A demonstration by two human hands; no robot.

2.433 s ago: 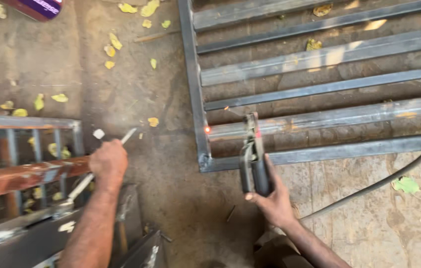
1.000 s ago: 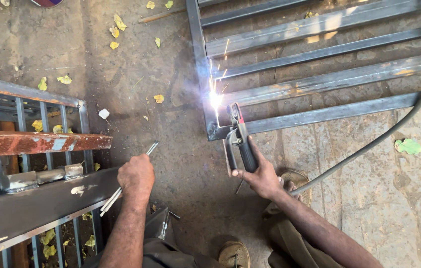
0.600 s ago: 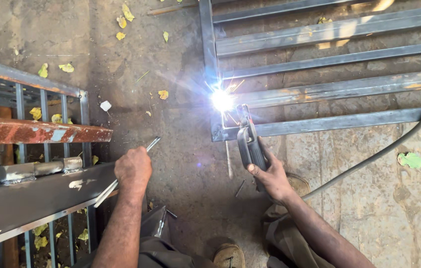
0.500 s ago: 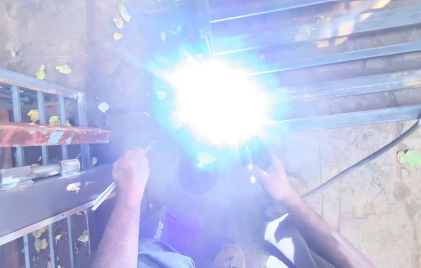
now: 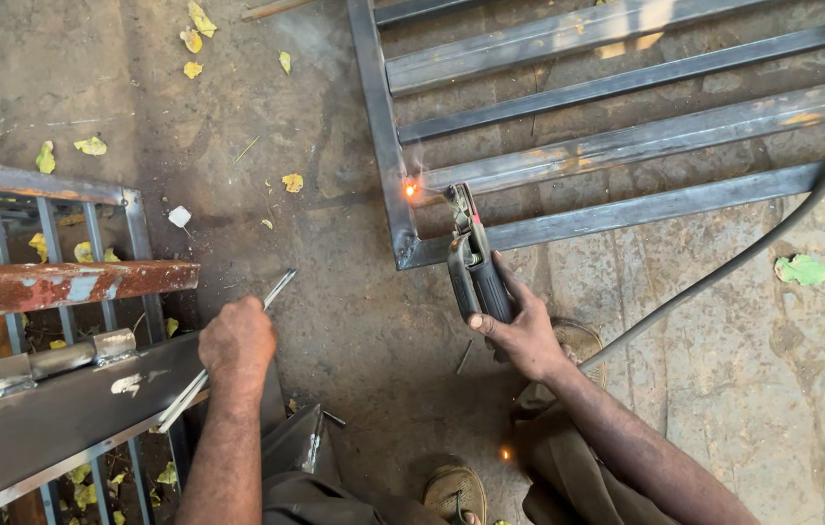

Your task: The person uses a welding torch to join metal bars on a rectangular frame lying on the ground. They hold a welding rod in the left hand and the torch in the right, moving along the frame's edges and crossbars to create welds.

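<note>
Right hand (image 5: 521, 335) grips electrode holder (image 5: 472, 272) (joint glowing).

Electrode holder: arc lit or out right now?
Out. The electrode holder in the right hand points at the gate frame, but only a small orange glow shows at the joint, no bright flash.

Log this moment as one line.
right hand: grips electrode holder | left hand: holds rods | weld spot glowing on steel frame

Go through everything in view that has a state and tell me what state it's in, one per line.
Right hand: closed on the electrode holder.
Left hand: closed on thin rods.
Weld spot: glowing orange.
Gate frame: flat on the ground.
Cable: slack, lying across the frame.
Rusty bar: resting on the left grille.
</note>
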